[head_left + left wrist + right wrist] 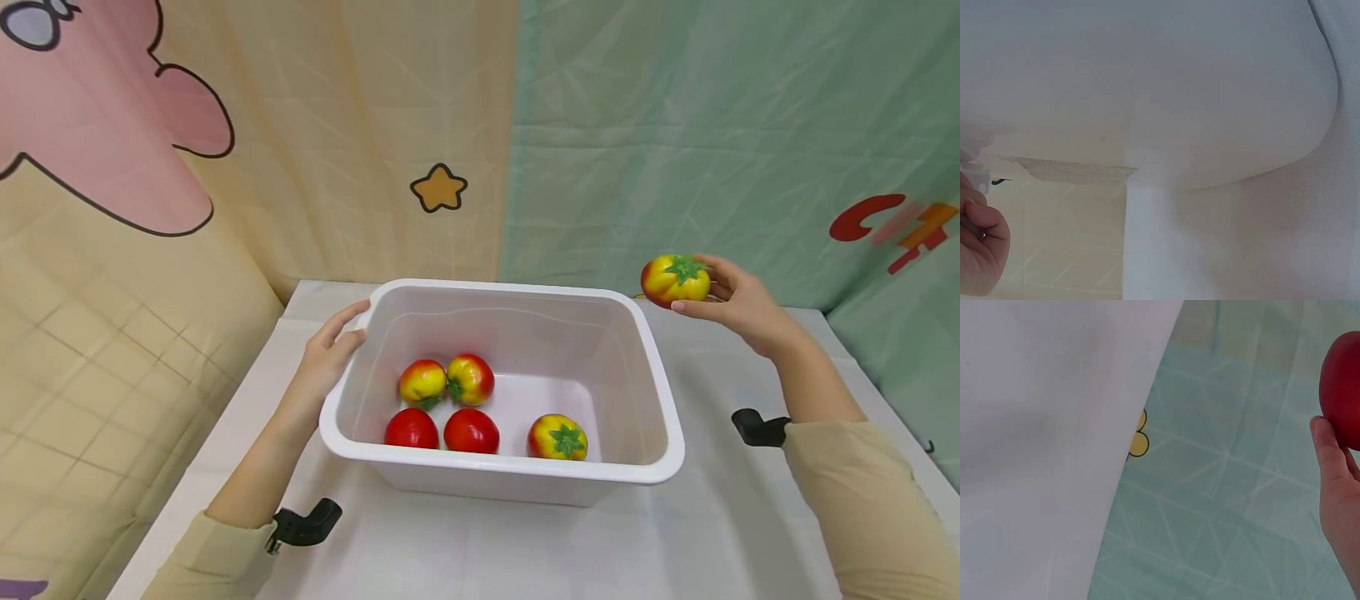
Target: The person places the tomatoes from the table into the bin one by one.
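My right hand (742, 308) holds a red-and-yellow tomato (675, 280) with a green star-shaped leaf top, raised beyond the far right corner of a white plastic bin (660, 400). From the right wrist, the tomato's red side (1342, 390) shows at the edge of the view, against the thumb and fingers. At the bin's left side, my left hand (327, 358) grips the rim; its curled fingers (988, 250) appear at lower left in the left wrist view. Inside the bin lie several tomatoes, among them a red one (471, 431) and a yellow-red one (557, 437) to the right.
The bin stands on a table with a white cloth (480, 550). Behind the table hangs a curtain (345, 167), beige on the left and green on the right, with cartoon prints. Each wrist carries a black camera mount (307, 523).
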`<state>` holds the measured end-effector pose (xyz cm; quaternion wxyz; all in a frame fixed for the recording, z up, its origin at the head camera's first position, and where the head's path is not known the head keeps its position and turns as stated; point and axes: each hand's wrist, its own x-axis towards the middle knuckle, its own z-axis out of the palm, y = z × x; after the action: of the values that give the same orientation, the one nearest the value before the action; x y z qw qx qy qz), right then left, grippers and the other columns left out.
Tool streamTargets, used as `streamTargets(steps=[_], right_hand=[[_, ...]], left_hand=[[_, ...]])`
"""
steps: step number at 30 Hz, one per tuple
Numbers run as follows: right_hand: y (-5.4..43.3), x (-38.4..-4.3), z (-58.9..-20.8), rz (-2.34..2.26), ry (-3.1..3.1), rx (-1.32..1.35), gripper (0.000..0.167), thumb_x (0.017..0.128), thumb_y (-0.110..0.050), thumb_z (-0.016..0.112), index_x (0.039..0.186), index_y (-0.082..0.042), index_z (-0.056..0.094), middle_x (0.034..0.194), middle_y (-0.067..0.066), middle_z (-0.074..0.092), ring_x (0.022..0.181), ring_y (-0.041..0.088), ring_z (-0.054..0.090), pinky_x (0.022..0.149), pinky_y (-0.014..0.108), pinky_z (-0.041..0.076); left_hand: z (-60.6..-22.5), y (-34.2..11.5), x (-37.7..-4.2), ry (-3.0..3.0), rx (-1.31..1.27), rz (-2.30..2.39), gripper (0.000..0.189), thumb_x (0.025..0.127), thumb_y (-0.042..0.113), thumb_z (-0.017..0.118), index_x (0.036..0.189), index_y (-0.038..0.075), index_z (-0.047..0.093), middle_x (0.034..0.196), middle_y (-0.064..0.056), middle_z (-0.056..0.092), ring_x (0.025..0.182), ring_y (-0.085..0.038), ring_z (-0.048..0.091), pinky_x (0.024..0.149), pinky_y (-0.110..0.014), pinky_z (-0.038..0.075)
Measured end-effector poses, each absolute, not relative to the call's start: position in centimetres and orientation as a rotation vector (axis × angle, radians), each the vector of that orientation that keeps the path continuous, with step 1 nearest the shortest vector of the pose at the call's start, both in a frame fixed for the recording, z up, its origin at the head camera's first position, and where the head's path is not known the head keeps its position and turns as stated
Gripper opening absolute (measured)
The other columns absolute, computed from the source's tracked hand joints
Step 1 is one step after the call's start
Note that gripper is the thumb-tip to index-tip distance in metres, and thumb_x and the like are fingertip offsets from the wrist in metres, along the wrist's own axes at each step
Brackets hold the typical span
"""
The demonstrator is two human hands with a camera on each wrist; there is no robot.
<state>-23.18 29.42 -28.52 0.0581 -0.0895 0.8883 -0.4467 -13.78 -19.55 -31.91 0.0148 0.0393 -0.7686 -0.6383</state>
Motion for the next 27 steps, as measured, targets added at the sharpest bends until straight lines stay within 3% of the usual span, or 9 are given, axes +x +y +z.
streamTargets(steps=[9, 27], right_hand=[[27.9, -23.0, -26.4, -1.436, 2.675, -0.373, 0.072, 0.087, -0.019, 0.066, 0.146, -0.014, 0.025, 0.135, 0.008, 0.037, 0.11, 0.008, 0.045, 0.078, 0.01, 0.045], [23.9, -23.4, -23.4, -1.498, 2.607, -0.56, 0.07, 0.084, -0.016, 0.069, 0.143, -0.014, 0.032, 0.133, 0.006, 0.042, 0.112, 0.013, 0.048, 0.081, 0.013, 0.047]], left_hand=[[-32.1, -19.7, -13.9, -2.39, 0.115, -1.979, 0.047, 0.097, 0.025, 0.04, 0.143, 0.017, 0.037, 0.135, -0.015, 0.043, 0.088, -0.008, 0.06, 0.073, -0.024, 0.053], [-31.9, -19.7, -14.0, -2.369, 0.121, -2.0, 0.047, 0.097, 0.023, 0.041, 0.143, 0.018, 0.038, 0.131, -0.017, 0.045, 0.085, -0.007, 0.06, 0.071, -0.023, 0.053]])
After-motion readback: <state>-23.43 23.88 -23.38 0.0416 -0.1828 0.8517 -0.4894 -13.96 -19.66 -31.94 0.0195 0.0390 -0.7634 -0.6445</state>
